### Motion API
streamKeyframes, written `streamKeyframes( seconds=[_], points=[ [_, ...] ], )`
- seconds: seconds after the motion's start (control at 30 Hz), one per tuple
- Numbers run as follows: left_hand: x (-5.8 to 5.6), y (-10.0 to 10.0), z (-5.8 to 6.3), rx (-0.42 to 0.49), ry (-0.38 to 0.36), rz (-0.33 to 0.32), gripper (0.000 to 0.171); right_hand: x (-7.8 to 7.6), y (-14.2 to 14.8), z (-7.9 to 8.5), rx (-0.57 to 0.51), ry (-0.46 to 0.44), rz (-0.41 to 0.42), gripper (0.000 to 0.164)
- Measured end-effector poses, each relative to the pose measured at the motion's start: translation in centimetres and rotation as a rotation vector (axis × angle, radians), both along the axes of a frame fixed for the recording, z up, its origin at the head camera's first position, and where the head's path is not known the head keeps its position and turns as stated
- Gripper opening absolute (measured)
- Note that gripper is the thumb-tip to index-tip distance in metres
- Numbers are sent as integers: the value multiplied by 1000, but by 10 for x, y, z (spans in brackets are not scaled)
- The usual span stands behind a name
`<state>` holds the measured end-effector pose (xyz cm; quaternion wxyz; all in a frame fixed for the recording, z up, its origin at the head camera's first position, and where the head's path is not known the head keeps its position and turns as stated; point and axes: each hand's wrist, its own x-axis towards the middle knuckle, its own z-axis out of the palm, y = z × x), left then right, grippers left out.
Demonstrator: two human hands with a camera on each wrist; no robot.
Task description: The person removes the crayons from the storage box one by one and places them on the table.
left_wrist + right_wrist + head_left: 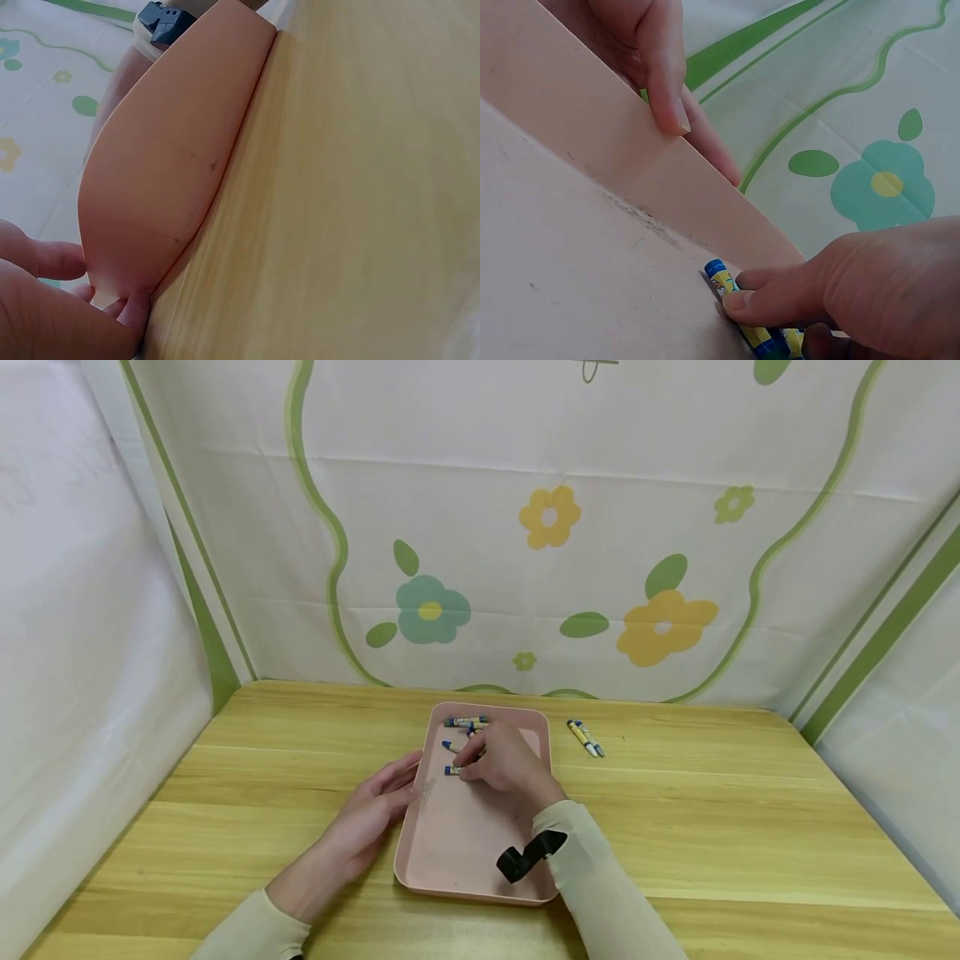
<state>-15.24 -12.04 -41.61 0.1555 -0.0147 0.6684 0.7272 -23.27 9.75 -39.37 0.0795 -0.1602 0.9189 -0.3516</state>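
A pink tray (465,860) lies on the wooden table with several crayons at its far end. My left hand (375,810) holds the tray's left wall, thumb over the rim and fingers along the outside. Over the tray, my right hand (506,764) pinches a yellow crayon with blue ends (718,276) between thumb and fingertips, close over the tray floor. Another blue-and-yellow crayon (793,343) shows beneath those fingers in the right wrist view. Farther back, a crayon (457,722) lies near the tray's far left corner, with others partly hidden by my right hand.
Two crayons (585,738) lie side by side on the table (712,827), right of the tray. A white curtain with printed flowers (480,527) stands behind the table, and white fabric encloses both sides. A black camera mount (525,857) sits on my right wrist.
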Motion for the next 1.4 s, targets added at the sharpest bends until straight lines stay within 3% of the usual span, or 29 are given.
streamKeyframes(
  seconds=[0.53,0.77,1.4],
  points=[
    [2,-1,2,4,12,-22,59,-1,1,1,-113,21,19,14],
    [1,0,2,-4,-1,-10,59,0,1,3,-154,36,-10,14],
    [1,-1,1,3,14,-25,59,1,3,14,-172,6,-49,13]
  ],
)
